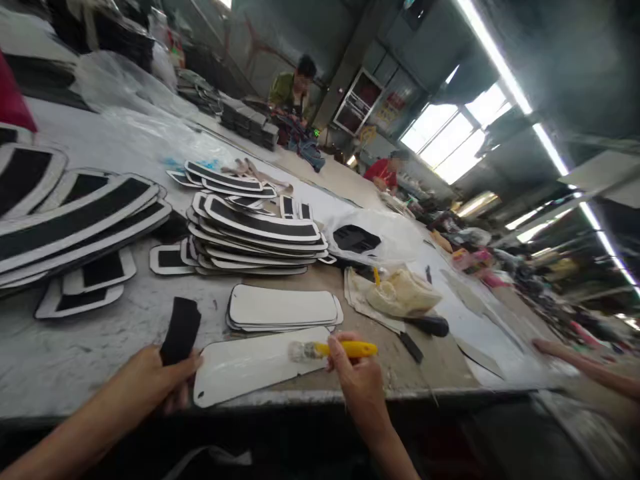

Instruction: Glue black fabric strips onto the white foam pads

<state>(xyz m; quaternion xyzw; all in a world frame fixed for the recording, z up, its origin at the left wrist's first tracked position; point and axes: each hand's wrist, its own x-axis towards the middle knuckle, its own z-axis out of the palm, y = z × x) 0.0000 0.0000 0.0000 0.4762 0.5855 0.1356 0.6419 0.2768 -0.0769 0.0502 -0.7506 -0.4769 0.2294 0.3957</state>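
Note:
In my right hand (361, 390) is a brush with a yellow handle (357, 349). Its pale, wet-looking bristles lie on a long white panel (240, 367) near the table's front edge. My left hand (150, 377) is closed on a black strip of material (181, 331), which stands up above the fingers. The left thumb and fingertips are at the panel's left end, where a small dark hole shows. Just behind lies a short stack of white panels (283, 305) with rounded corners. Beyond it are stacked curved white pieces with black centres (265, 220).
More black-centred pieces (80, 217) are piled at the left. Right of centre sit a cream-coloured bundle (404, 293), a black-handled tool (434, 325) and clear plastic (400, 233). Another person's arm (580, 360) reaches in at the right. Two people work farther back.

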